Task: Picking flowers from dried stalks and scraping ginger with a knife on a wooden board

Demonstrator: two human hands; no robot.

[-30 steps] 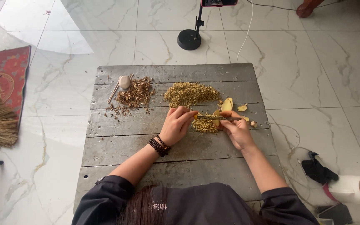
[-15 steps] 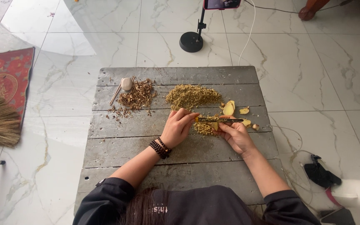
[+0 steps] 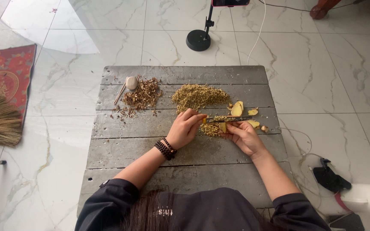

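While both hands grip the knife [image 3: 228,119] | blade flat over yellow-green chopped bits [image 3: 213,129]

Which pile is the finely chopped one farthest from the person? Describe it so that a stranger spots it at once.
Start at the grey wooden board on the marble floor. Go to its far half, just beyond the left hand and the knife. The yellow-green heap lies there: paler and finer than the brown scraps to its left, and larger than the small heap between the hands.
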